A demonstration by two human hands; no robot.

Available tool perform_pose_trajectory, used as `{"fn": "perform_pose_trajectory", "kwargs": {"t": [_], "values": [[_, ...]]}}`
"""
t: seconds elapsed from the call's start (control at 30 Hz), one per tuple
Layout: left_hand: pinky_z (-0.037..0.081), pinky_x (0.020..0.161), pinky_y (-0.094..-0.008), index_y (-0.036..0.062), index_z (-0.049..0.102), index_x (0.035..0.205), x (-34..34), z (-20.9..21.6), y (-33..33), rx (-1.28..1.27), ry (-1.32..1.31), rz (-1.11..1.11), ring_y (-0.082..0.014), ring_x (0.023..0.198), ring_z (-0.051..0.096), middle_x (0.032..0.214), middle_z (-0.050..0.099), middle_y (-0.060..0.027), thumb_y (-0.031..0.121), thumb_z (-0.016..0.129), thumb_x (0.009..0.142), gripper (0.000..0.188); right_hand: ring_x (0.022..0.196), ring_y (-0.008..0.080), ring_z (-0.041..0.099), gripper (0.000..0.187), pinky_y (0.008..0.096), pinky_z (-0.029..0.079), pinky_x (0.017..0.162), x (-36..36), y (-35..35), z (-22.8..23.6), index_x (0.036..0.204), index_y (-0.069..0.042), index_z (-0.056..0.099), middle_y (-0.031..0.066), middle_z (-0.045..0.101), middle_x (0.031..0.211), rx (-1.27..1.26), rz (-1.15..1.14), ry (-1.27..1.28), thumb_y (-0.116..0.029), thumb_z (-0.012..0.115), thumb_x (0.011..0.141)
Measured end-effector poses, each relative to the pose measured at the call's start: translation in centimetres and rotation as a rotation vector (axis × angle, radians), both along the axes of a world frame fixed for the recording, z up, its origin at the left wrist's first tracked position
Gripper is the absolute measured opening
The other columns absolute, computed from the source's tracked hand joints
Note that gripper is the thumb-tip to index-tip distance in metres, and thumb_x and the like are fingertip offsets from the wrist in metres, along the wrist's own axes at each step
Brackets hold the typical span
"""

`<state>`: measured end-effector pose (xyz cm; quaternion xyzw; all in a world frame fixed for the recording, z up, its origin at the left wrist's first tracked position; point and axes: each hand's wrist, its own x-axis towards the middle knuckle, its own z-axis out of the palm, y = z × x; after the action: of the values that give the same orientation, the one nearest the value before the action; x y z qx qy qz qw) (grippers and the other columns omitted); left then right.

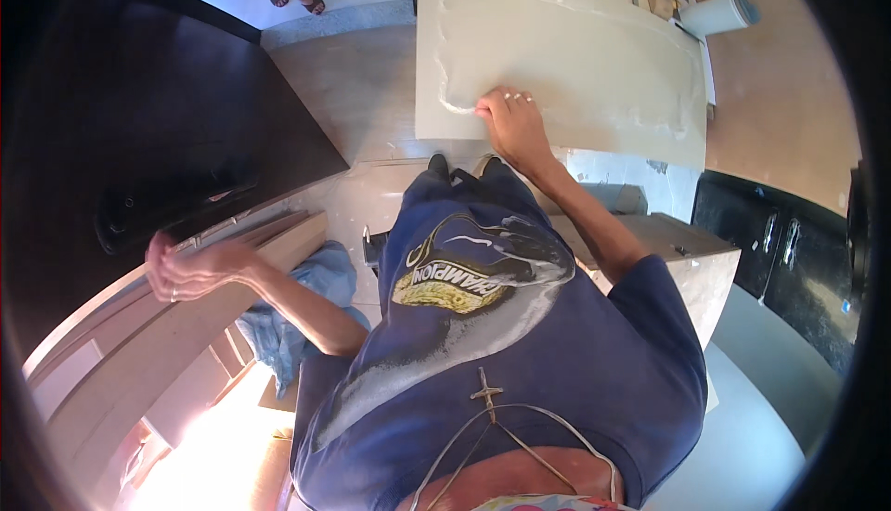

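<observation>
I log, near to far: loose left hand, seemingly empty, near pale-brown wooden rails; curled right hand, grip contents unclear, at the near edge of a pale-grey rectangular board; wavy white paste bead along its margin. Risk: dragging fingers could smear it.

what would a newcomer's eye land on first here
Probably the pale board at the top centre, with a wavy white line near its edges and the right hand over its near side. Next, the dark blue shirt fills the lower middle, a cross pendant against it. The left hand is off to the left.
</observation>
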<state>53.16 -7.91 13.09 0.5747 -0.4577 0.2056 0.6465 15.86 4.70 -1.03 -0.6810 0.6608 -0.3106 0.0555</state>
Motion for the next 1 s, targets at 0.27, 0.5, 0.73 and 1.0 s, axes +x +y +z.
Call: {"fn": "perform_pose_trajectory", "kwargs": {"t": [0.27,0.5,0.73,1.0], "values": [[0.038,0.111,-0.0507,0.0136,0.067,0.127,-18.0,-8.2,0.9,0.743,-0.721,-1.394,-0.0336,0.13,0.051,0.135,0.059,-0.0119,0.028,0.076,0.088,0.042,0.091,0.0391,0.064,0.016,0.0491,0.05,0.08,-4.0,-0.1,2.6,0.108,-0.003,0.056,0.0194,0.066,0.095,0.22,0.004,-0.236,-0.018,0.057,0.102],[0.041,0.101,-0.0503,0.0124,0.071,0.1,-18.8,-9.2,0.7,0.765,-0.687,-1.432,-0.0306,0.117,0.056,0.119,0.062,-0.0087,0.021,0.081,0.083,0.022,0.11,0.0364,0.059,0.034,0.0494,0.045,0.094,-7.5,3.9,5.0,0.109,-0.009,0.067,0.0132,0.064,0.112,0.127,0.246,-0.049,-0.027,0.079,0.084],[0.036,0.115,-0.0559,0.0133,0.065,0.093,-18.6,-13.3,3.0,0.758,-0.541,-1.34,-0.0325,0.114,0.06,0.103,0.065,-0.0042,0.008,0.074,0.087,0.013,0.095,0.0372,0.064,0.015,0.0496,0.05,0.085,-9.4,1.8,3.0,0.104,-0.004,0.063,0.0178,0.067,0.099,0.13,0.372,-0.034,-0.015,0.062,0.094],[0.043,0.114,-0.052,0.0046,0.064,0.097,-21.9,-13.0,4.3,0.701,-0.283,-1.17,-0.0339,0.104,0.067,0.098,0.069,-0.0102,0.006,0.07,0.092,0.008,0.077,0.0345,0.068,0.009,0.046,0.053,0.064,-9.6,0.0,2.1,0.099,-0.009,0.056,0.0117,0.068,0.086,0.061,0.35,-0.162,-0.016,0.062,0.098]]}}
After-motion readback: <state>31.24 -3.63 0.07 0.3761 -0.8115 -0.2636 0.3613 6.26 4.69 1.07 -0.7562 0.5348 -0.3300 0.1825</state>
